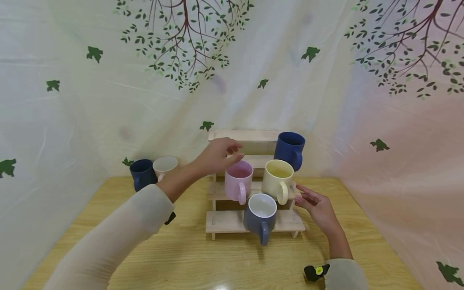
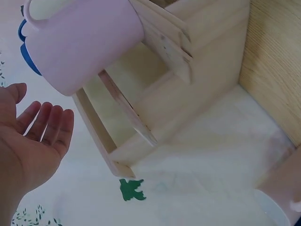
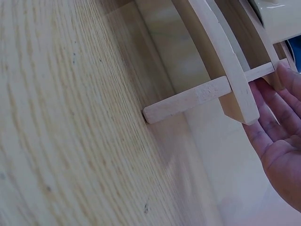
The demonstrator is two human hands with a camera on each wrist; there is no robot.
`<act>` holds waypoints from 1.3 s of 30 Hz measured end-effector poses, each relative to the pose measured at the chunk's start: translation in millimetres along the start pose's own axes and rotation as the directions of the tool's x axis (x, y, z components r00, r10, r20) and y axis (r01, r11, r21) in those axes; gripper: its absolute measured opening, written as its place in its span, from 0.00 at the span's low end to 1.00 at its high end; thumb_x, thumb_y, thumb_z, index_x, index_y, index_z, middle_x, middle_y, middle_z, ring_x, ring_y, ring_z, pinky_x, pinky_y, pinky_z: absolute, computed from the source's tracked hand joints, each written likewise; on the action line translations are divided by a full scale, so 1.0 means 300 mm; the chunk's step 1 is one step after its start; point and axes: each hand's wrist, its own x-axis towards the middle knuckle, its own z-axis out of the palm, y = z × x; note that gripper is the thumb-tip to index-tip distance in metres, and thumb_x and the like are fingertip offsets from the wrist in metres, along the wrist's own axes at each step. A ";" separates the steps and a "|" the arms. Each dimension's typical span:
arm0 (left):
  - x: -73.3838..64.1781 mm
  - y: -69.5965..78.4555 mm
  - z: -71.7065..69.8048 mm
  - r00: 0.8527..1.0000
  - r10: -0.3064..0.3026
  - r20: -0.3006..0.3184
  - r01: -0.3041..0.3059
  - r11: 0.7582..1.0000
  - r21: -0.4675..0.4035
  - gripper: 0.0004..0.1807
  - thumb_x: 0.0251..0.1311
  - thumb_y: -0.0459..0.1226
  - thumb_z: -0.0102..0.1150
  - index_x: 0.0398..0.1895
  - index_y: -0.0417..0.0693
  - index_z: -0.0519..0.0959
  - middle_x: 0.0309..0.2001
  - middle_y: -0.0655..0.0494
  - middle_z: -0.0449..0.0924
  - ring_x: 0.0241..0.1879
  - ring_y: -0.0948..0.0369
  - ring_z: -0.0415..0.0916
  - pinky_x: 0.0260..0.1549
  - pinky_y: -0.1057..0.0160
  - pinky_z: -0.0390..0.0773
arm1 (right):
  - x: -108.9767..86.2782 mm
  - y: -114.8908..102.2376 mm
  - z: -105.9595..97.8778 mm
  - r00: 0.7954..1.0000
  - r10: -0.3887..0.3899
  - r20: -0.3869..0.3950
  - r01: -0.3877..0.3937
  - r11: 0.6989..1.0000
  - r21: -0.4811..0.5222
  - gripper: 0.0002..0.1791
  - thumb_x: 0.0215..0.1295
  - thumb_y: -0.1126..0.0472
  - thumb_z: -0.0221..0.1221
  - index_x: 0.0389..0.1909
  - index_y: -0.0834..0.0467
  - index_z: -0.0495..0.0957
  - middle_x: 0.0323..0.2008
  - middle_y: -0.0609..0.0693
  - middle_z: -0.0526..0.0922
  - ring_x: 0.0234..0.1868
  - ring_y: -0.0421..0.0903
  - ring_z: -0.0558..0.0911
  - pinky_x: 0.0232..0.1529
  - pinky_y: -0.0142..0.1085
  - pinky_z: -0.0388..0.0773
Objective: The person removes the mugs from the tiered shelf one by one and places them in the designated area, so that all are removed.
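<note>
A stepped wooden rack (image 1: 228, 221) holds several mugs. My left hand (image 1: 219, 155) hovers just above and behind the pink mug (image 1: 235, 181), fingers loosely bent; in the left wrist view, that hand (image 2: 35, 146) is apart from the mug (image 2: 89, 44), with nothing in it. The pink mug and a cream mug (image 1: 272, 181) stand on the second step. A grey-blue mug (image 1: 255, 217) sits on the lowest step, a blue mug (image 1: 284, 149) higher at the right. My right hand (image 1: 319, 209) grips the second step's right end; in the right wrist view, thumb and fingers (image 3: 277, 110) lie either side of it.
On the table (image 1: 203, 266) at the left stand a dark blue mug (image 1: 141, 171) and a pale mug (image 1: 164, 164), partly hidden by my left arm. Behind the rack hangs a pale curtain (image 1: 145, 108) printed with leaves. The top step (image 1: 243, 135) is close to it.
</note>
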 end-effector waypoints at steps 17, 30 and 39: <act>0.084 0.111 0.123 0.989 0.129 0.074 -0.133 0.990 0.056 0.20 0.72 0.45 0.60 0.59 0.41 0.81 0.50 0.49 0.84 0.50 0.53 0.79 0.50 0.60 0.79 | 0.002 0.011 0.000 1.000 -0.016 0.000 0.016 1.000 -0.003 0.30 0.73 0.51 0.62 0.72 0.55 0.72 0.55 0.63 0.83 0.49 0.52 0.88 0.53 0.38 0.83; 0.140 0.226 0.206 0.976 0.158 0.149 -0.166 0.985 0.046 0.23 0.73 0.45 0.60 0.63 0.42 0.78 0.54 0.51 0.83 0.53 0.59 0.78 0.54 0.66 0.77 | 0.009 0.010 0.001 0.999 -0.039 0.003 0.039 0.999 0.012 0.29 0.74 0.52 0.62 0.72 0.57 0.72 0.54 0.63 0.84 0.50 0.55 0.87 0.53 0.38 0.83; 0.175 0.246 0.262 0.982 0.113 0.153 -0.119 0.993 0.025 0.24 0.72 0.45 0.60 0.64 0.40 0.77 0.55 0.48 0.82 0.53 0.59 0.77 0.53 0.67 0.77 | 0.007 0.013 0.001 0.999 -0.045 0.007 0.045 0.999 0.029 0.29 0.73 0.52 0.62 0.71 0.57 0.72 0.53 0.62 0.85 0.49 0.53 0.88 0.52 0.36 0.83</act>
